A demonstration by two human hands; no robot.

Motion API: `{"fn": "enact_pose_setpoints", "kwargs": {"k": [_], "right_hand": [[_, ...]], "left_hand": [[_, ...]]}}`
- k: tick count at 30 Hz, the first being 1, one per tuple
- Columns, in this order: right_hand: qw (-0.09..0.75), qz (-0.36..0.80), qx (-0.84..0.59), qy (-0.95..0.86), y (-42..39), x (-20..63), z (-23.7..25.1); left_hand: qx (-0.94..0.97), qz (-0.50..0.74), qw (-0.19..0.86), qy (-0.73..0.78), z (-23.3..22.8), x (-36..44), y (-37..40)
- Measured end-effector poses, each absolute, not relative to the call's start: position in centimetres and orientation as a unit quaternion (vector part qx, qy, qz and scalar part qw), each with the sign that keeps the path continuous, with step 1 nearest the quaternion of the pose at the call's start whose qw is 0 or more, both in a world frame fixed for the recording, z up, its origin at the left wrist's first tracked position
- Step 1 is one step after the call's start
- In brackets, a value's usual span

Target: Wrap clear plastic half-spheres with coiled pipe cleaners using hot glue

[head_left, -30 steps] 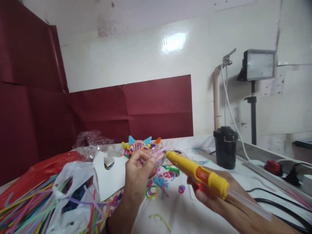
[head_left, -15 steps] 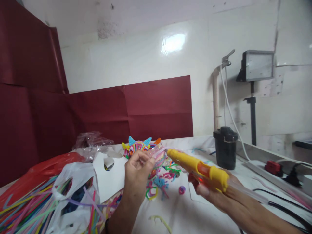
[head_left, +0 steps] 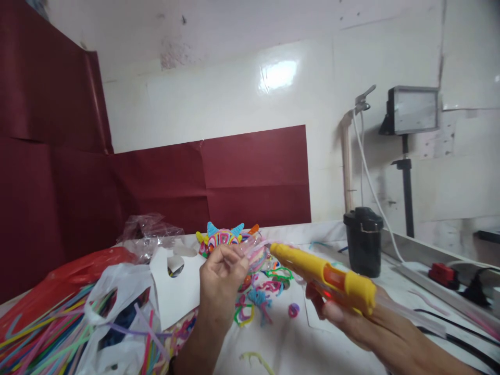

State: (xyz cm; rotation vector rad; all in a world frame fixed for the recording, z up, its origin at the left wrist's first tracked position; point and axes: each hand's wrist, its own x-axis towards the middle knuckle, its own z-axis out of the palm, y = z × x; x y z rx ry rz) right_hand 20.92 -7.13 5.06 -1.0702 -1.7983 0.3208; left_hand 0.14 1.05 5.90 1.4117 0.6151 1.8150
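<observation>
Head view: white desk (head_left: 297, 344) under maroon paper (head_left: 253, 177); left hand (head_left: 222, 276) pinches a pink strip (head_left: 255, 246), right hand (head_left: 351, 323) grips glue gun (head_left: 324, 273) at 3 o'clock.

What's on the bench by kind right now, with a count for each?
Yellow glue gun, in right hand: 1
Pink straw piece, pinched in left hand: 1
Black canister: 1
Colourful horned straw figure: 1
White card: 1
Total: 5
</observation>
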Motion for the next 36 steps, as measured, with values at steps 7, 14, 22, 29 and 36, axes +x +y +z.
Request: {"fn": "enact_pose_setpoints", "kwargs": {"k": [7, 14, 22, 29, 36], "right_hand": [[0.489, 0.156, -0.421, -0.748, -7.3, 20.6, 5.7], [0.482, 0.136, -0.478, -0.722, -7.2, 21.3, 4.4], [0.496, 0.162, -0.468, -0.713, -7.3, 21.1, 4.8], [0.466, 0.168, -0.506, -0.706, -7.5, 21.4, 3.9], [0.459, 0.143, -0.506, -0.716, -7.6, 21.2, 3.9]], "left_hand": [[0.539, 0.715, 0.390, 0.215, 6.1, 0.3, 1.0], [0.531, 0.714, 0.401, 0.219, 6.1, 0.4, 1.0], [0.527, 0.714, 0.411, 0.209, 6.1, 0.4, 1.0], [0.529, 0.710, 0.410, 0.220, 6.1, 0.4, 0.9], [0.531, 0.708, 0.406, 0.226, 6.1, 0.5, 0.9]]}}
